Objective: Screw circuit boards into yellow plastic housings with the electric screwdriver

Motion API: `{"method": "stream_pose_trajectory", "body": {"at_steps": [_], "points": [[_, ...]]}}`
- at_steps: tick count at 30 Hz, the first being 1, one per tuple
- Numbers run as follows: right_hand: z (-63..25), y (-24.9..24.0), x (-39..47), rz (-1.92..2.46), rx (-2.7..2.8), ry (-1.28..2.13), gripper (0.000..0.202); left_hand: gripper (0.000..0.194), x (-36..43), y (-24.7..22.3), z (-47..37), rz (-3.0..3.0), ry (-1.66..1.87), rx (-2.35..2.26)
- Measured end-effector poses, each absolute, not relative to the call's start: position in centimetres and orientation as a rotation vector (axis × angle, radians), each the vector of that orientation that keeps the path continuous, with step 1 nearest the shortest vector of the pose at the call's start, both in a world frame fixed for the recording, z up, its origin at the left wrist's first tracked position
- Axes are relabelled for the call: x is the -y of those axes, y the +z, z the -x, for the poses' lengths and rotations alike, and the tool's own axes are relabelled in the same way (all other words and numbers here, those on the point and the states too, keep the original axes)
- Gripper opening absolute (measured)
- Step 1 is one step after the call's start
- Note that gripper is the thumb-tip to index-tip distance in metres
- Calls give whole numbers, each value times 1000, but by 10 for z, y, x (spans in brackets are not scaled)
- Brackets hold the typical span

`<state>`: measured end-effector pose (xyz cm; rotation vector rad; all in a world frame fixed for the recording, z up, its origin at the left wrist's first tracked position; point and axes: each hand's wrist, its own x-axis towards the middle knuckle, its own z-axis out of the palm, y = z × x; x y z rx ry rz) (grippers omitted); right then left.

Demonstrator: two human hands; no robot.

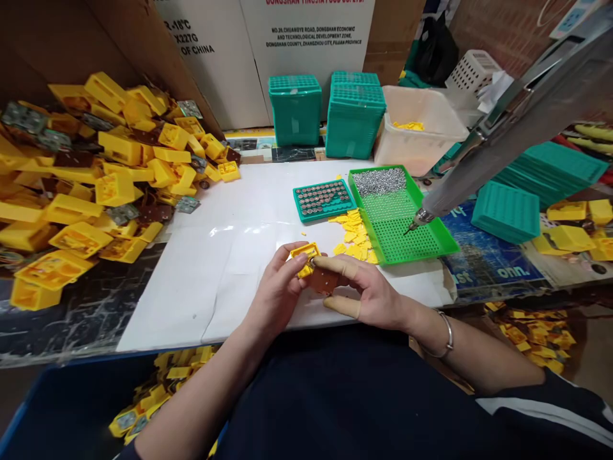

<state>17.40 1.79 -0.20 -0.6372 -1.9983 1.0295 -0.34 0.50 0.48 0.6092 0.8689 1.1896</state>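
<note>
Near the front of the white work surface, my left hand [280, 281] grips a small yellow plastic case [305, 250]. My right hand [366, 291], with tan covers on its finger and thumb, pinches a brown circuit board [322, 281] at the case's near right side. Whether board and case are joined by wires, I cannot tell. Just beyond my hands lie flat yellow plastic pieces [352, 230]. A teal tray [323, 199] behind them carries rows of round button-like parts. Beside it, a green perforated tray [407, 246] holds a heap of small silvery screws [380, 181].
An electric screwdriver [460, 166] hangs tip-down over the green tray. Yellow cases and boards [110, 166] are piled at left. Stacked teal trays [355, 115] and a whitish bin [416, 137] stand behind. A blue bin [62, 409] with more yellow cases sits below left.
</note>
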Motion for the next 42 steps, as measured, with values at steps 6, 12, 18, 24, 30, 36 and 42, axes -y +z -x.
{"method": "stream_pose_trajectory", "body": {"at_steps": [6, 12, 18, 24, 30, 36, 42], "points": [[-172, -5, -16, 594, 2101, 765, 49, 34, -4, 6, 3, -629, 1159, -911], [-172, -3, -16, 633, 2111, 490, 21, 33, 1, -4, 1, -750, 1154, -875], [-168, 6, -22, 726, 2123, 589, 15, 28, 4, -9, 1, -820, 1106, -840], [-166, 14, -28, 845, 2142, 585, 11, 25, -1, -4, 2, -551, 1047, -806], [-164, 15, -29, 900, 2177, 548, 12, 28, -3, -1, 3, -495, 1071, -765], [-163, 17, -29, 939, 2243, 474, 14, 31, -1, -4, 2, -559, 1046, -767], [-165, 18, -29, 954, 2122, 600, 8, 33, 9, -11, 4, -858, 1061, -787]]}}
